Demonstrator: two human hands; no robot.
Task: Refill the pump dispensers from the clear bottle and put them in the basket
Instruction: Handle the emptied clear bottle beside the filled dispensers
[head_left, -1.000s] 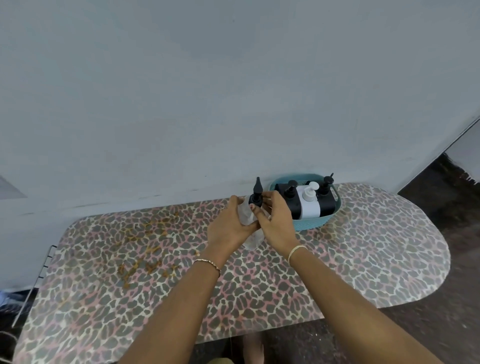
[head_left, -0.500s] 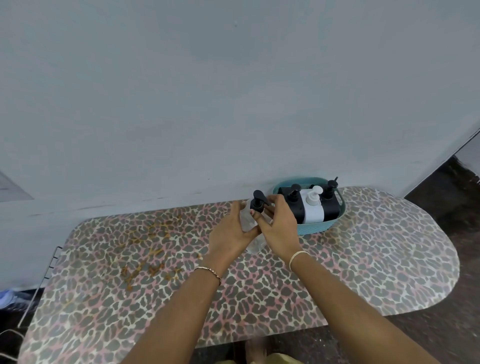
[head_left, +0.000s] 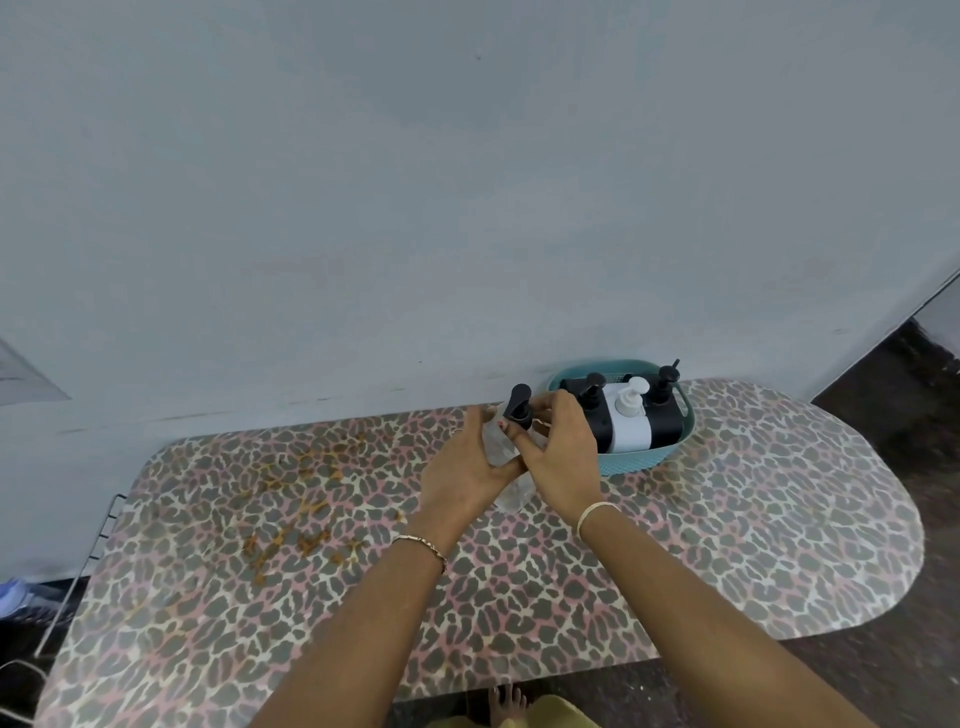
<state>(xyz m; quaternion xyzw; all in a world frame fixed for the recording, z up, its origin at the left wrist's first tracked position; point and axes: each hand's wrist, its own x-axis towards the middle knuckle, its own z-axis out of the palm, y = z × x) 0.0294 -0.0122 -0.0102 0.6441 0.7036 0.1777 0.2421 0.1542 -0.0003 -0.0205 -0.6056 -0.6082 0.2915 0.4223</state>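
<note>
A clear pump dispenser (head_left: 500, 446) with a black pump head (head_left: 519, 406) stands on the leopard-print table (head_left: 727, 519), just left of the teal basket (head_left: 639, 457). My left hand (head_left: 460, 475) wraps around the clear body. My right hand (head_left: 563, 451) has its fingers at the black pump collar on top. In the basket stand two black dispensers (head_left: 592, 410) (head_left: 665, 415) and a white one (head_left: 629, 423) between them. No separate clear refill bottle shows.
A grey-blue wall (head_left: 467, 208) rises right behind the table. The table's rounded right end drops to a dark floor (head_left: 909, 374). Orange stains mark the tabletop at centre left. A wire rack (head_left: 98, 540) hangs off the left edge. A bare foot shows below the front edge.
The black pump spout has turned from pointing straight up to sideways and on round under my right fingers. Both hands stay on the dispenser in the same place.
</note>
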